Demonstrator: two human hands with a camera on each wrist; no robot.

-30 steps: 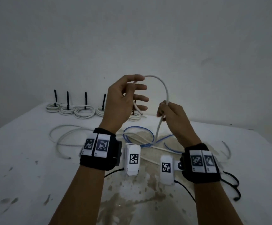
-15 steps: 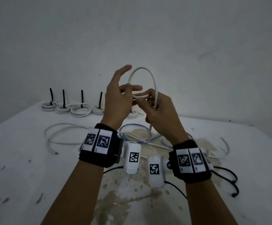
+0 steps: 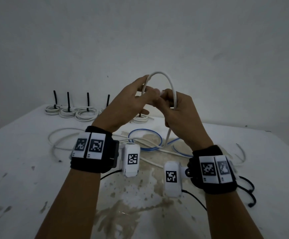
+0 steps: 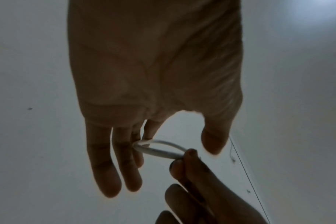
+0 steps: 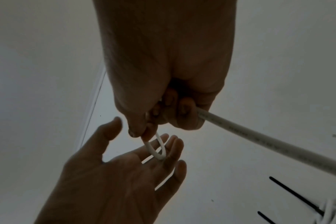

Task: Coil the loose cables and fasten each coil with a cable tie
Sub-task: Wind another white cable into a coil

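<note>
Springy white cable (image 3: 168, 80), light but stiff-looking, arches above the bench (image 3: 28, 169) between both hands. Right hand (image 3: 183, 116) fingers pinch it; left hand (image 3: 123, 104) fingers, spread straight, hook the loop. Likely best gripped where strands cross.

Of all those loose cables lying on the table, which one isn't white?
The blue cable, looped on the stained middle of the white table just beyond the wrists. The other loose cables around it are white, as are the tied coils at the back.

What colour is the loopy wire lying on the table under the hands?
Blue. The blue cable shows best in the head view, lying among white cables.
</note>
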